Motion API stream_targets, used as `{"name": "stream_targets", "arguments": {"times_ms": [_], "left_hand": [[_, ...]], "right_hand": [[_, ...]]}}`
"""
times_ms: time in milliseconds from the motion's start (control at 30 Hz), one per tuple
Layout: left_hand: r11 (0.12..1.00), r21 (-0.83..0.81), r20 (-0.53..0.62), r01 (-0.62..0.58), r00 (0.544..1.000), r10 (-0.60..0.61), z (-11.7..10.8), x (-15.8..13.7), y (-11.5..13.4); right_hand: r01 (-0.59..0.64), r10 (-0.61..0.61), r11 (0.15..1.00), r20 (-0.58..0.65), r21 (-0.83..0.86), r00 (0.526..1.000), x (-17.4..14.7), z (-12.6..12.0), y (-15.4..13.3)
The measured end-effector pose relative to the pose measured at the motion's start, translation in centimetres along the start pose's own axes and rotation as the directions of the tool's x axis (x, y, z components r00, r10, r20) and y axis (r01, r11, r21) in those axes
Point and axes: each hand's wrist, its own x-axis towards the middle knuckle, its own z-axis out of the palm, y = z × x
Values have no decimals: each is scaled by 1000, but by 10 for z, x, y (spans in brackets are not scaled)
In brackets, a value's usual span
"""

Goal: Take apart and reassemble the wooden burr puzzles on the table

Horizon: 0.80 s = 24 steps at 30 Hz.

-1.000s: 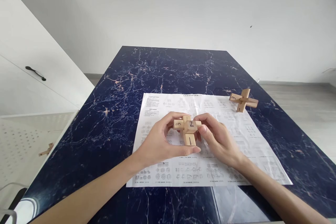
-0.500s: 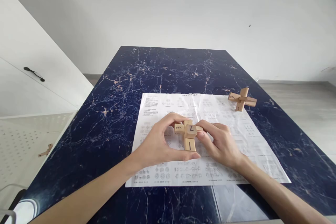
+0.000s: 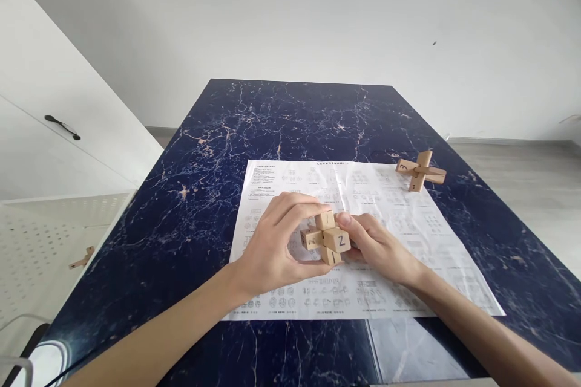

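Between my two hands is a wooden interlocking puzzle (image 3: 336, 240) made of crossed blocks, with the handwritten numbers 1, 2 and 3 on its ends. My left hand (image 3: 275, 239) grips the "1" block at its top and bottom, fingers above and thumb below. At the right side, my right hand (image 3: 379, 248) pinches the puzzle; its thumb lies on top and its other fingers are partly hidden behind. Below both hands lies a printed instruction sheet (image 3: 385, 296) with rows of small diagrams.
A second wooden cross puzzle (image 3: 422, 172) stands at the sheet's upper right corner. Everything rests on a dark blue marbled table (image 3: 272, 121). A white cabinet with a black handle (image 3: 62, 127) is at the left, and a white wall (image 3: 318, 18) rises behind.
The puzzle has been tilted and turned between my hands, so its "2" end now faces lower right. My right thumb has shifted up onto its top side.
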Motion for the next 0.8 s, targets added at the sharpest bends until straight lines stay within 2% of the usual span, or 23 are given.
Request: {"name": "stream_targets", "arguments": {"times_ms": [133, 200, 333, 400, 500, 567, 667, 800], "left_hand": [[992, 78, -35, -101, 994, 104, -1, 3, 0], [987, 105, -36, -121, 991, 126, -1, 3, -1], [992, 90, -22, -92, 995, 94, 1, 1, -1], [998, 51, -10, -44, 999, 45, 3, 0, -1], [998, 17, 9, 63, 998, -63, 5, -2, 0], [992, 14, 14, 124, 992, -124, 7, -3, -1], [984, 13, 15, 178, 984, -179, 8, -3, -1], [975, 26, 49, 219, 974, -220, 9, -3, -1]], "right_hand": [[-50, 32, 990, 139, 130, 990, 1, -5, -1], [-66, 36, 982, 169, 179, 985, 1, -6, -1], [-77, 26, 959, 188, 273, 982, 1, -4, 2], [-97, 24, 922, 195, 375, 981, 1, -3, 4], [-142, 41, 783, 178, 605, 983, 2, -5, 4], [-113, 46, 667, 111, 736, 993, 3, -9, 2], [14, 67, 477, -53, 879, 996, 7, -17, 0], [183, 103, 258, -215, 949, 971, 12, -26, 3]]}}
